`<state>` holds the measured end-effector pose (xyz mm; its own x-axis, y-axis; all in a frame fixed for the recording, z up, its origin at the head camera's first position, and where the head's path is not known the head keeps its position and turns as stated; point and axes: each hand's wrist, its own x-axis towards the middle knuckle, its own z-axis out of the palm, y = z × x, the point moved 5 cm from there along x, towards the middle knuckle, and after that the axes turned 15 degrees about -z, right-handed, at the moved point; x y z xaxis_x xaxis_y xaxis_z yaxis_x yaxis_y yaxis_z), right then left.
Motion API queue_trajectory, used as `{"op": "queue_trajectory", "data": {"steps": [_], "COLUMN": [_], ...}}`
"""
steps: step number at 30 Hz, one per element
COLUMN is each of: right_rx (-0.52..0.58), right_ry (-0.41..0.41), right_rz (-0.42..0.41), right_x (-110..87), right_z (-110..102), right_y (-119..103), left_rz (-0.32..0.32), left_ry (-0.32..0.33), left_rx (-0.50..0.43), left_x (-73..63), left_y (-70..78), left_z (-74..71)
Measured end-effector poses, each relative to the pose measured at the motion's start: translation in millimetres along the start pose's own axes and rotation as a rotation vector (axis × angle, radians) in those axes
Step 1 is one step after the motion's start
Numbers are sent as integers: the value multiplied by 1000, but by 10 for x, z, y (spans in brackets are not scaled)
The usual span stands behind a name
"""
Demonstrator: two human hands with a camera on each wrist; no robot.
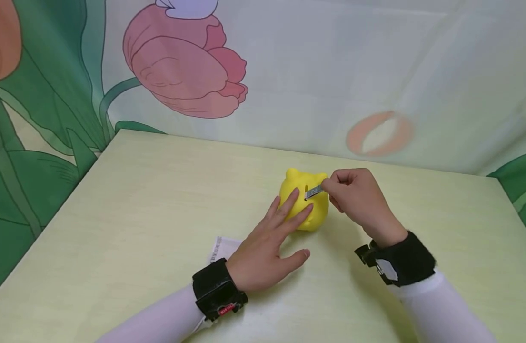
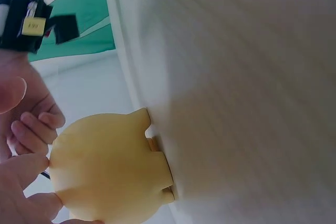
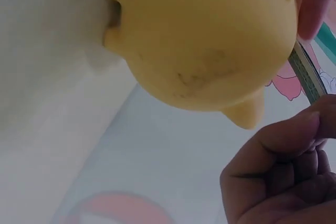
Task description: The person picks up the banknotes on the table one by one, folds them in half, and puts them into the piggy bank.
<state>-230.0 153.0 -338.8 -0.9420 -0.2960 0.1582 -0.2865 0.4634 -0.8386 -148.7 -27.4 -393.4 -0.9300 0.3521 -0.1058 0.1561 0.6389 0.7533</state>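
Observation:
A yellow piggy bank (image 1: 317,215) stands on its short feet on the table, the dark slot on top facing up. My left hand (image 1: 269,255) rests on its near left side, fingers spread and fairly straight along the slot, thumb held apart. With thumb and curled fingers, my right hand (image 1: 362,199) pinches a folded banknote (image 1: 313,192). The note's far end is at the slot, its inner end hidden there. In the right wrist view the thin banknote (image 3: 308,72) slants between the piggy bank's top and my fingers. Dark smudges mark the piggy bank's (image 3: 210,35) side.
A white printed paper (image 1: 225,247) lies on the pale table (image 1: 160,205), partly under my left wrist. Behind the table's back edge hangs a flower-printed cloth (image 1: 297,71). Black bands with cameras are strapped on both wrists.

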Motion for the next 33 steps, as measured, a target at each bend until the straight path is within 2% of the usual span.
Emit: {"op": "queue_trajectory", "data": {"steps": [10, 24, 33], "right_rx": [-239, -255, -402], "right_ry": [65, 171, 191], "right_rz": [-75, -144, -264], "right_x": [149, 134, 133], "right_z": [54, 158, 163], "right_y": [-136, -161, -265], "left_rz": [14, 13, -4], "left_ry": [6, -3, -1], "left_rx": [14, 13, 26], "left_x": [10, 16, 14], "left_y": [-14, -14, -36], "left_z": [31, 71, 18]}}
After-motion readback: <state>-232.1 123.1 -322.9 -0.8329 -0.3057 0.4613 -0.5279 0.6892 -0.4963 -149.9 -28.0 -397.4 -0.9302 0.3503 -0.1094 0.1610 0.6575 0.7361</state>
